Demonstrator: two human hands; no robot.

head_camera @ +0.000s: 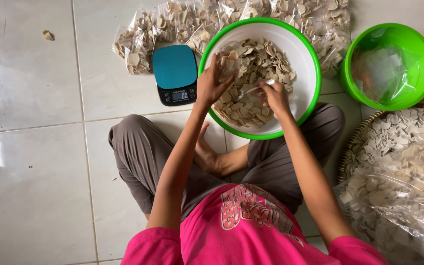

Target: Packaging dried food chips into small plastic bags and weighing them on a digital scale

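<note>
A white bowl with a green rim point(304, 59) sits on the floor in front of me, filled with pale raw crackers point(263, 61). My left hand point(212, 83) holds a small clear plastic bag point(229, 61) open over the bowl's left side. Over the crackers, my right hand point(275, 97) grips a white spoon point(251, 89) whose tip points toward the bag. I sit cross-legged in a pink shirt and grey trousers.
A teal kitchen scale point(175, 73) stands left of the bowl. Several filled cracker bags point(138, 41) lie behind it. A green bucket point(387, 66) holding plastic bags stands at right, above a woven basket point(398, 130) of crackers and a large clear bag point(403, 196).
</note>
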